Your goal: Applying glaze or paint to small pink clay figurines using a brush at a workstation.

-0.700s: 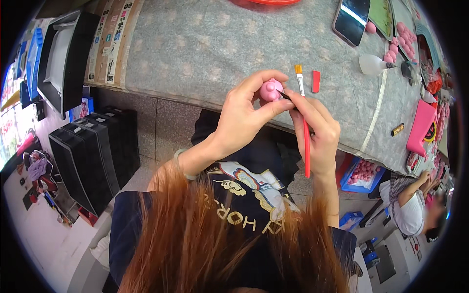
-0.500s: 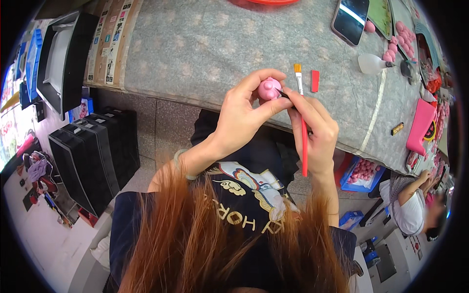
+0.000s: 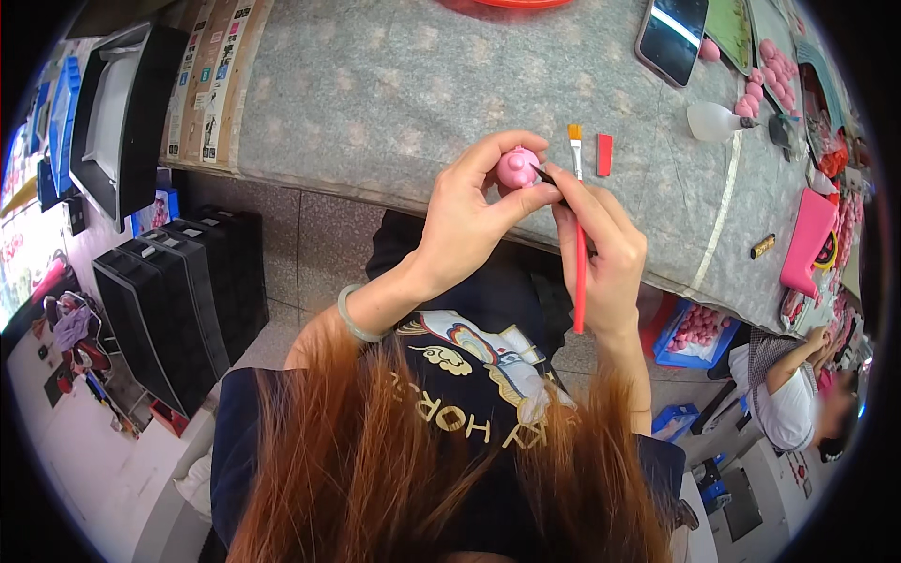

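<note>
Between the thumb and fingers of my left hand point(image 3: 469, 202) is a small round pink figurine point(image 3: 517, 169) with little bumps on its surface. My right hand point(image 3: 605, 249) grips a thin paintbrush point(image 3: 580, 291) with a red handle. Its dark tip meets or nearly meets the figurine's right side; I cannot tell whether they touch. Just beyond my right fingers, a flat brush point(image 3: 576, 150) with orange-brown bristles lies on the table, its lower end hidden by the hand. Beside that brush is a small red strip point(image 3: 604, 156).
On the cloth-covered table point(image 3: 357, 103) are a phone point(image 3: 671, 39), a clear bottle point(image 3: 710, 122), several pink pieces point(image 3: 775, 70) and a pink holder point(image 3: 809, 242). A blue bin point(image 3: 696, 338) of pink pieces stands below the right edge. Another person point(image 3: 786, 394) works at far right. Black cases point(image 3: 178, 300) stand left.
Both hands stay almost in place. The brush has shifted slightly, its red handle end now a little higher and further left. The figurine remains in my left hand.
</note>
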The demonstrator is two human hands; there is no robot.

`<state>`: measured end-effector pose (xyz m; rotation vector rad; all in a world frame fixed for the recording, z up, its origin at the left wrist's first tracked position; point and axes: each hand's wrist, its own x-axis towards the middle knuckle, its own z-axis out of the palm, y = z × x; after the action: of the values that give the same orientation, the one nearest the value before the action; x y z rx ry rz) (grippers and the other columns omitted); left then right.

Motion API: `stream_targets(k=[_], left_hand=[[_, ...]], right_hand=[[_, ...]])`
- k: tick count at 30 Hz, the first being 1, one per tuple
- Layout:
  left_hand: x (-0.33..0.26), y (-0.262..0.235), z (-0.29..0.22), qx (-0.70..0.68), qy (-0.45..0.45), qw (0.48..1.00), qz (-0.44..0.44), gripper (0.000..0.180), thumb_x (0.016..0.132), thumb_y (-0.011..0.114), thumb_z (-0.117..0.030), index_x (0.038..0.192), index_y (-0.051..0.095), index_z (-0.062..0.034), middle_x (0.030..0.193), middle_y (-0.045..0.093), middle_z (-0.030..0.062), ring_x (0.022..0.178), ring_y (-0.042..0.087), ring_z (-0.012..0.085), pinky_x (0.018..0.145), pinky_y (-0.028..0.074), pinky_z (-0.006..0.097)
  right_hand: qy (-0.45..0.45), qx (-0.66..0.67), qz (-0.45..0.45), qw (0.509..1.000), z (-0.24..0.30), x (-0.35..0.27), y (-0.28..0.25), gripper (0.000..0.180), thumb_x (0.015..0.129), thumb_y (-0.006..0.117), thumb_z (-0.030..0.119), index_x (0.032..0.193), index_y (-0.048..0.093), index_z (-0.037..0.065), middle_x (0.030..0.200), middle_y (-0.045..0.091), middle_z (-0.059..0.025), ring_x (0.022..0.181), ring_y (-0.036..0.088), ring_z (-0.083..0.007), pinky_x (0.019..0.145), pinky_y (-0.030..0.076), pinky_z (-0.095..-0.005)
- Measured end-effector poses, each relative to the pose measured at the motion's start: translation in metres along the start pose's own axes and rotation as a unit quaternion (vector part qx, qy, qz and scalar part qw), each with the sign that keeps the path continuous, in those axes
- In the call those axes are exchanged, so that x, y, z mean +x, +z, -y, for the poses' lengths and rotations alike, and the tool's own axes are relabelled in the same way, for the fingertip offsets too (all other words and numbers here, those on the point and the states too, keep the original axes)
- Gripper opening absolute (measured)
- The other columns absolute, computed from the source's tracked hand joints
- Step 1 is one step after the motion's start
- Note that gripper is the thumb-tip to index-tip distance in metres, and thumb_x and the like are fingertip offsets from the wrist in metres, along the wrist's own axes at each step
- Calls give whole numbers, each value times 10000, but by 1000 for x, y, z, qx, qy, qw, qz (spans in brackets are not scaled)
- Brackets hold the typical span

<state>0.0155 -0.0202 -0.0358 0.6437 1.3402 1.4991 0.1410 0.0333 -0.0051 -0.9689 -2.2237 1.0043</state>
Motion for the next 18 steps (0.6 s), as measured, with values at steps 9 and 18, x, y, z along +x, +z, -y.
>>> stream_targets(k=[9, 18], left_hand=[[2, -1, -4, -27, -7, 999, 31, 316, 708, 657, -64, 992, 526, -21, 944, 532, 26, 825, 483, 81, 732, 416, 222], [0, -1, -6, -21, -24, 999, 36, 327, 713, 658, -75, 1005, 524, -18, 925, 538, 30, 821, 500, 83, 732, 430, 220]], right_hand=[[50, 31, -13, 998, 3, -3, -3, 297, 763, 519, -78, 1038, 574, 19, 813, 565, -104, 618, 544, -134, 541, 432, -228], [54, 54, 14, 997, 5, -1, -6, 327, 739, 548, -42, 1034, 589, 91, 814, 572, -113, 639, 577, -227, 542, 449, -284]])
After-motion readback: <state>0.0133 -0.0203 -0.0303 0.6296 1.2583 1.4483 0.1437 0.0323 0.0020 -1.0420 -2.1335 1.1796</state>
